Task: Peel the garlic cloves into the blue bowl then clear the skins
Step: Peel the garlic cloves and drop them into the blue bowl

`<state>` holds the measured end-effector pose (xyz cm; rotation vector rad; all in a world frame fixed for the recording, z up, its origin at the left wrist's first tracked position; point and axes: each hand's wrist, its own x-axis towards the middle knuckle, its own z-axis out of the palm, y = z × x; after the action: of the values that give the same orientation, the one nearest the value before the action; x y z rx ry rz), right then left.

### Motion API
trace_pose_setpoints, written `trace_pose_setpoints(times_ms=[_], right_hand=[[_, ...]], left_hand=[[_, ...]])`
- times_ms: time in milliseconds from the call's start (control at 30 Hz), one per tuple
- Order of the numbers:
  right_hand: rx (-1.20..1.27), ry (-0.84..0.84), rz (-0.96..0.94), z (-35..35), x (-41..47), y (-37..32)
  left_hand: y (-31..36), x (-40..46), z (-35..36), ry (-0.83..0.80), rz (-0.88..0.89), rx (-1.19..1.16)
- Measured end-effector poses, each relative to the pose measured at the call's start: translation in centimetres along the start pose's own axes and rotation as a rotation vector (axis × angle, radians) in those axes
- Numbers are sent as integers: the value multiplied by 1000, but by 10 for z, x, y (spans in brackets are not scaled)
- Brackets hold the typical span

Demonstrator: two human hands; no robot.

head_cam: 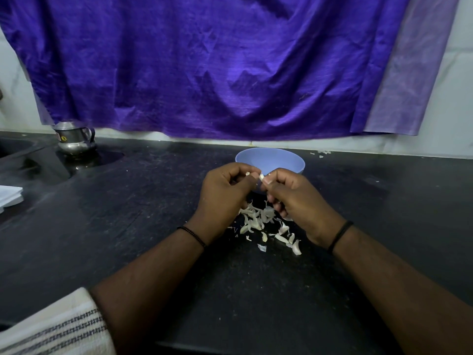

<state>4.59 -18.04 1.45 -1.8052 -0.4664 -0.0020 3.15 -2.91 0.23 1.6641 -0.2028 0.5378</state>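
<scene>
A blue bowl stands on the black counter near the back wall; its inside is hidden from here. Just in front of it, my left hand and my right hand meet above the counter and pinch one small garlic clove between their fingertips. A bit of skin shows at my left thumb. Below the hands lies a loose pile of garlic skins and cloves, spread toward the right.
A steel jug stands at the back left beside a sink recess. White folded paper lies at the left edge. A purple cloth hangs over the wall. A few skin scraps lie at the back right.
</scene>
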Motion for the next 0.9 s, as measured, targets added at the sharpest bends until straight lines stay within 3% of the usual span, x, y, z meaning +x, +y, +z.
trace_pose_setpoints(times_ms=[567, 900], right_hand=[[84, 47, 15, 1, -2, -4], [-141, 97, -103, -2, 3, 9]], left_hand=[[-1, 1, 0, -84, 79, 69], [-8, 1, -3, -125, 315, 406]])
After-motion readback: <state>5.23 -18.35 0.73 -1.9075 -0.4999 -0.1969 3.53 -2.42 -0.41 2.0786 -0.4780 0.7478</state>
